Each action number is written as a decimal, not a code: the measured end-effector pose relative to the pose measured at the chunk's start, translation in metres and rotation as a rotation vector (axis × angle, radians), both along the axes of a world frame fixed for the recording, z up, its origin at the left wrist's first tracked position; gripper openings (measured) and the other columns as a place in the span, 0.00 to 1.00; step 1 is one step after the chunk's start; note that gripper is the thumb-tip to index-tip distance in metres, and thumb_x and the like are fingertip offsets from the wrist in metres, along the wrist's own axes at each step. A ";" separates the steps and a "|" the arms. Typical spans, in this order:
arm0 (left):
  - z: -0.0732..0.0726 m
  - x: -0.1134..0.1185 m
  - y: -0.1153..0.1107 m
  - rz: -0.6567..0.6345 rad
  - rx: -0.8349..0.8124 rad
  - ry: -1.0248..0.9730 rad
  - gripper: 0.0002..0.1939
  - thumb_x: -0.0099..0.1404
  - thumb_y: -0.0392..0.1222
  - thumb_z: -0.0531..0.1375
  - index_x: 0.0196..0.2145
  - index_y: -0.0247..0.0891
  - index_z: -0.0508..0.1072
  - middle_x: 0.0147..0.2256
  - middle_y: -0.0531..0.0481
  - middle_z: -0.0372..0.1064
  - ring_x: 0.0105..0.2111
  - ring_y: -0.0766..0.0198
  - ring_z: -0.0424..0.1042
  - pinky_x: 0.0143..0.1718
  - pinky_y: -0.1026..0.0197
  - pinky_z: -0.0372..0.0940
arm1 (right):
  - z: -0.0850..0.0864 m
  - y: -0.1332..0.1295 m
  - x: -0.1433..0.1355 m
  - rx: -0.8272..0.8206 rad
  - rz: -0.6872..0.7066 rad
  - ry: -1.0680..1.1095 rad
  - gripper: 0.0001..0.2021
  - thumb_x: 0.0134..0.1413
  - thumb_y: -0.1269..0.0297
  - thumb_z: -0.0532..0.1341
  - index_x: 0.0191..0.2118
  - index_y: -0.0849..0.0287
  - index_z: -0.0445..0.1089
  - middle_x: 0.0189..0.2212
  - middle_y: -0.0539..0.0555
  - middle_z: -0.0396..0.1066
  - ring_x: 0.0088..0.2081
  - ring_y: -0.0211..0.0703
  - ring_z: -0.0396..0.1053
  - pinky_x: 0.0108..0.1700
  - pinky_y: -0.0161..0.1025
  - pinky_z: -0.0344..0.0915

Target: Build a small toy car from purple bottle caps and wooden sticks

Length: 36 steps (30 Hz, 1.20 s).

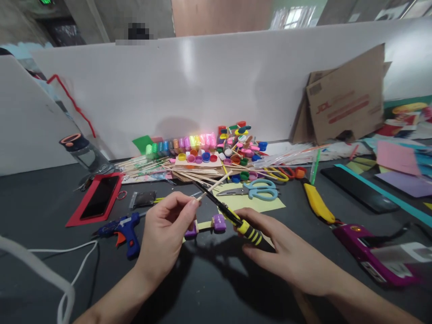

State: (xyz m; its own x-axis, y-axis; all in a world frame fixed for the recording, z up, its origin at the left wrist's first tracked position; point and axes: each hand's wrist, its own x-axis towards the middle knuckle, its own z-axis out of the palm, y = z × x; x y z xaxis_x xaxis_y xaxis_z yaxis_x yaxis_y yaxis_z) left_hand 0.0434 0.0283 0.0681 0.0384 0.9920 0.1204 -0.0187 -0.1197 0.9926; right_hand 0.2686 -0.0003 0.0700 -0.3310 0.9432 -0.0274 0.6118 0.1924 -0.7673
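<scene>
My left hand (168, 227) pinches a thin wooden stick (221, 181) between thumb and fingertips, and the stick points up and to the right. Wrapped in my right hand (283, 240) are scissors (253, 234) with black and yellow handles. Their dark blades cross the stick just beyond my left fingertips; whether they grip it I cannot tell. Below the blades, two purple pieces (219, 222) joined by a pale strip lie on the table, the left one partly hidden by my left hand. Light-blue-handled scissors (263, 189) rest on a yellow sheet (270, 206) just behind.
A blue glue gun (126, 231) and a phone (100, 195) on red paper lie left, near a water bottle (86, 153). Wooden sticks (199, 174) and colourful paint pots (205, 156) stand behind. A yellow-handled tool (317, 202), a magenta device (371, 256) and cardboard (347, 99) are right.
</scene>
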 end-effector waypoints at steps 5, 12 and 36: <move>0.001 0.000 -0.001 -0.024 -0.030 0.014 0.12 0.64 0.47 0.63 0.26 0.38 0.73 0.20 0.56 0.64 0.20 0.71 0.62 0.21 0.70 0.58 | -0.003 -0.002 0.000 -0.003 -0.012 -0.011 0.25 0.53 0.58 0.61 0.57 0.53 0.70 0.54 0.55 0.75 0.55 0.59 0.70 0.53 0.47 0.70; -0.001 0.002 0.000 -0.069 -0.144 -0.072 0.13 0.63 0.50 0.65 0.27 0.38 0.74 0.21 0.56 0.64 0.19 0.73 0.60 0.18 0.72 0.56 | -0.006 -0.002 0.003 -0.023 0.009 -0.001 0.25 0.54 0.56 0.62 0.59 0.53 0.69 0.55 0.56 0.74 0.55 0.59 0.70 0.52 0.47 0.70; 0.000 0.004 -0.006 -0.012 0.253 0.375 0.09 0.67 0.41 0.59 0.29 0.41 0.75 0.24 0.55 0.68 0.22 0.69 0.65 0.24 0.68 0.60 | -0.012 -0.006 0.007 -0.040 0.056 0.015 0.28 0.54 0.62 0.62 0.61 0.57 0.66 0.62 0.59 0.67 0.60 0.60 0.66 0.57 0.49 0.68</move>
